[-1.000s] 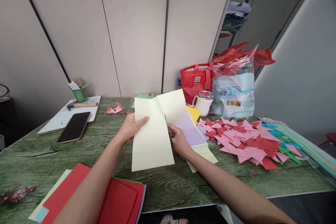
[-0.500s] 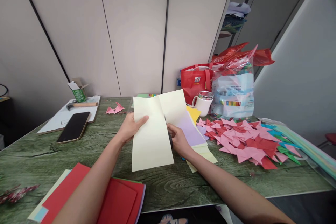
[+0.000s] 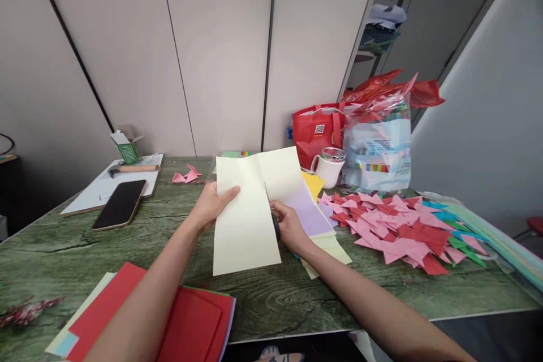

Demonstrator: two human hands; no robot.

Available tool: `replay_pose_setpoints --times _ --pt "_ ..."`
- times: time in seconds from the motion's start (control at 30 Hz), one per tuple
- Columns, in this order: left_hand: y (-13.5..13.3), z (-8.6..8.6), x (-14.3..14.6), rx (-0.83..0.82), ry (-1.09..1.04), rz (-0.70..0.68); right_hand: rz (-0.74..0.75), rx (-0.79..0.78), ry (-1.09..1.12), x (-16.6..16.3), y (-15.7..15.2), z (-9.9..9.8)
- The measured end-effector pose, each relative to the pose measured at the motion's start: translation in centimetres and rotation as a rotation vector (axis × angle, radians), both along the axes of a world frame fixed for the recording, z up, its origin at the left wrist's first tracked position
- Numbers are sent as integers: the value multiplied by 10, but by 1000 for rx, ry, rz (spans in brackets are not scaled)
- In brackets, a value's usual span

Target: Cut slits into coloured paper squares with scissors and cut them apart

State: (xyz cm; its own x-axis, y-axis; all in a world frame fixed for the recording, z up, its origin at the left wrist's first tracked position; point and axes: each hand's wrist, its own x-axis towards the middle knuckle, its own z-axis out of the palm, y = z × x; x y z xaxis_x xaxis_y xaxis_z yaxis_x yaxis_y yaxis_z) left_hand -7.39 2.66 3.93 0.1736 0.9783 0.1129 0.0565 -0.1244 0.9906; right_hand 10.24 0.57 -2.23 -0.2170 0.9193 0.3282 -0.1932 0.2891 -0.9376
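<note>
My left hand (image 3: 214, 202) pinches the left edge of a cream sheet of paper (image 3: 242, 232), thumb on the front and fingers behind. The sheet is held up above the table and is slit from its lower edge most of the way up. My right hand (image 3: 288, 225) grips black-handled scissors (image 3: 275, 226) at that slit, with the blades mostly hidden by the paper. Behind my right hand lie purple paper (image 3: 309, 212) and more cream sheets (image 3: 328, 249).
Folded pink and red paper pieces (image 3: 399, 226) are heaped at right. Behind them stand a white mug (image 3: 328, 169), a red bag (image 3: 314, 141) and a plastic bag (image 3: 375, 150). Red paper (image 3: 193, 322) lies under my left forearm. A phone (image 3: 120, 203) and hammer (image 3: 136, 169) are at left.
Almost nothing differs. The paper, scissors and both hands keep nearly the same place, and the view has shifted very slightly.
</note>
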Motion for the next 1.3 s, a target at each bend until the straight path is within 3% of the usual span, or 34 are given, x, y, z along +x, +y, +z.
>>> replay_pose_setpoints --times 0.73,1.13,1.3 --pt "0 0 -1 11 3 -5 -49 -32 -22 0 -1 -1" --pt "-4 1 0 19 62 -63 -128 109 -49 1 2 3" --pt "-3 1 1 5 67 -46 -61 92 -47 0 3 0"
